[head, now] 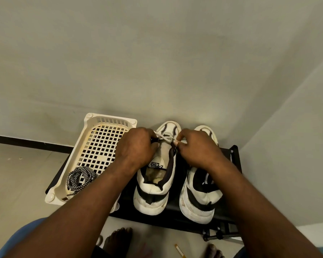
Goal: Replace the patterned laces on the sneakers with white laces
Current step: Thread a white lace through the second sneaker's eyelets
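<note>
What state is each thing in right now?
Worked sneaker: upright, laced only at toe end.
Other sneaker: upright, lacing hidden.
White lace: threaded, being held.
Patterned laces: coiled in basket.
Left hand: grips lace.
Right hand: pinches lace.

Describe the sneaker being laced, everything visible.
The sneaker nearer the basket is white and leather-like, with black bands across the heel and a dark collar, and it is scuffed at the heel. It stands upright on a black rack, heel toward the camera, beside its mate. The raised tongue shows a Z-PLUS label, and a stained insole is visible. A white lace crosses only near the toe. The left hand and right hand each grip it there.
</note>
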